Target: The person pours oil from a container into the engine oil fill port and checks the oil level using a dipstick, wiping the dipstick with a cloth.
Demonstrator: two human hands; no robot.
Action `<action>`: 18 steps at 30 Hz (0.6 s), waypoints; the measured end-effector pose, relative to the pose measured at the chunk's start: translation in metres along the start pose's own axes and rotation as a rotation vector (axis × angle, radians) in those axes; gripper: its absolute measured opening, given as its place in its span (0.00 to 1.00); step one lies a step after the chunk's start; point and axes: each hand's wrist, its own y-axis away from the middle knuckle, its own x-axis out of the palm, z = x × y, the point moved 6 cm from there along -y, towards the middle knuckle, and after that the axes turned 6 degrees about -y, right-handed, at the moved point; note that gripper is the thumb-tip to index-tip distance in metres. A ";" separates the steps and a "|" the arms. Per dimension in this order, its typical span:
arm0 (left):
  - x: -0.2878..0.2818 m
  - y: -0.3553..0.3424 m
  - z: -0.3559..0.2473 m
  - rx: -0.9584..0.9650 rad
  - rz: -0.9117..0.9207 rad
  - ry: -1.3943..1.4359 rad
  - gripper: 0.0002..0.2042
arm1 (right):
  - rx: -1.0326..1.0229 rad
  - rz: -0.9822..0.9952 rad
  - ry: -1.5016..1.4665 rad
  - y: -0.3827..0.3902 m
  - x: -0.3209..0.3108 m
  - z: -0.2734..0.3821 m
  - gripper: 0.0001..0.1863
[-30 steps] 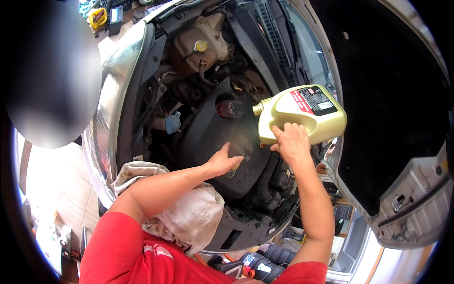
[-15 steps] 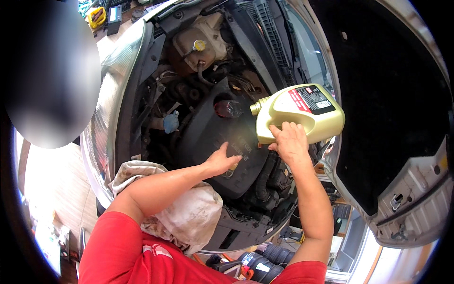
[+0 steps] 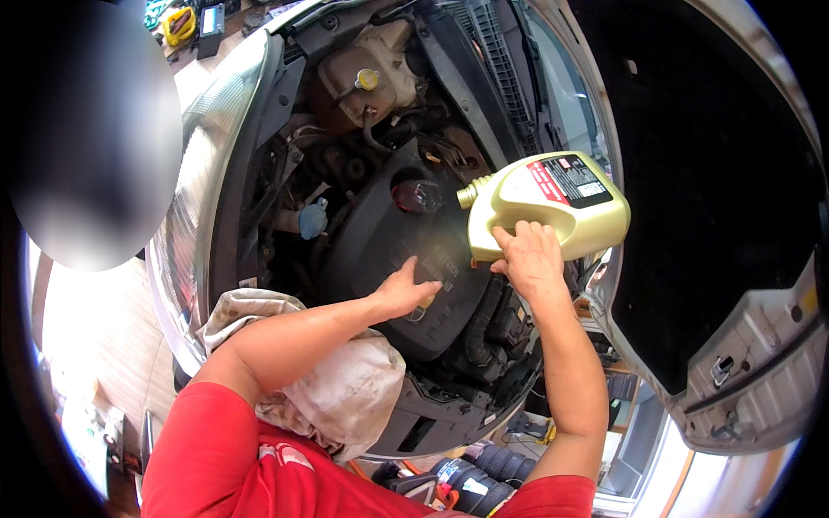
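Observation:
My right hand [image 3: 531, 259] grips the handle of a pale gold oil jug [image 3: 596, 220]. The jug lies tipped over the engine bay, its ribbed neck pointing left. Just left of that neck, a clear plastic piece like a cut bottle [image 3: 423, 197] sits at the black engine cover [image 3: 380, 233], reddish at one end. I cannot make out any oil stream between them. My left hand [image 3: 402, 292] rests on or just above the cover, thumb and forefinger spread apart. Partly hidden beside it is a small yellowish part [image 3: 425, 302].
A stained pale cloth [image 3: 345, 388] covers the front edge under my left arm. The raised hood [image 3: 699, 190] stands at right. A coolant tank with a yellow cap [image 3: 368, 79] and a blue cap [image 3: 313, 220] lie to the left. Tyres [image 3: 475, 488] are below.
Both hands and the jug hold almost the same place. Only a slight shift of the whole view shows.

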 end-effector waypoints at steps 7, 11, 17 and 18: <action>-0.002 0.003 -0.004 -0.008 0.006 -0.011 0.49 | 0.003 -0.001 -0.010 0.000 0.000 -0.001 0.27; -0.007 0.012 -0.013 -0.020 0.049 0.044 0.48 | 0.007 0.005 -0.011 0.001 0.000 -0.001 0.27; -0.008 0.013 -0.016 -0.025 0.052 0.042 0.49 | 0.003 0.006 -0.023 0.000 -0.001 0.001 0.27; -0.008 0.013 -0.015 -0.024 0.048 0.036 0.49 | 0.000 0.004 -0.023 -0.001 -0.002 0.001 0.27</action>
